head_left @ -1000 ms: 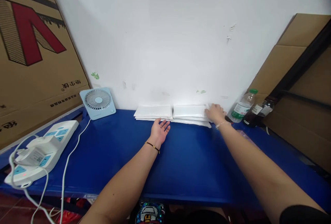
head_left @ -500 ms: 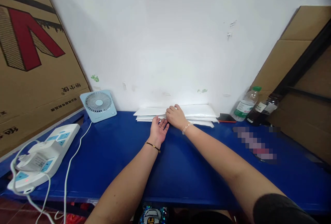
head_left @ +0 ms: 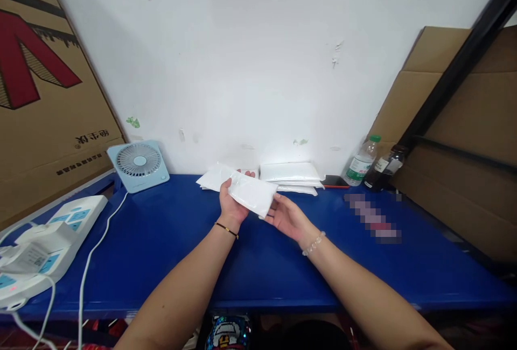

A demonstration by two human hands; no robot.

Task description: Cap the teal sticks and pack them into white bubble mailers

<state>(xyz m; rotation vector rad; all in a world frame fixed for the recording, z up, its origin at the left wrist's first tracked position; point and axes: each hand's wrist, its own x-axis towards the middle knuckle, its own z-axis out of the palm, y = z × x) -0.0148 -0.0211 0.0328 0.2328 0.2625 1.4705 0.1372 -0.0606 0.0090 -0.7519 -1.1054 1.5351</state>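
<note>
Both my hands hold one flat white packet [head_left: 252,195] above the blue table [head_left: 283,264]. My left hand [head_left: 229,205] grips its left end with the thumb on top. Palm up, my right hand [head_left: 287,216] supports its right end from below, fingers curled round the edge. Behind them, against the wall, lie two low piles of the same white packets: a loose left pile [head_left: 212,179] and a neater right pile [head_left: 291,175].
A small pale-blue fan [head_left: 138,165] stands at the back left. A white power strip [head_left: 38,247] with cords lies at the left edge. A water bottle [head_left: 361,162], a dark bottle [head_left: 382,170] and a phone [head_left: 334,181] sit at the back right. Cardboard sheets lean on both sides.
My right hand came from the right pile across to the left pile. Both hands then lifted one white packet off it and drew it toward me.
</note>
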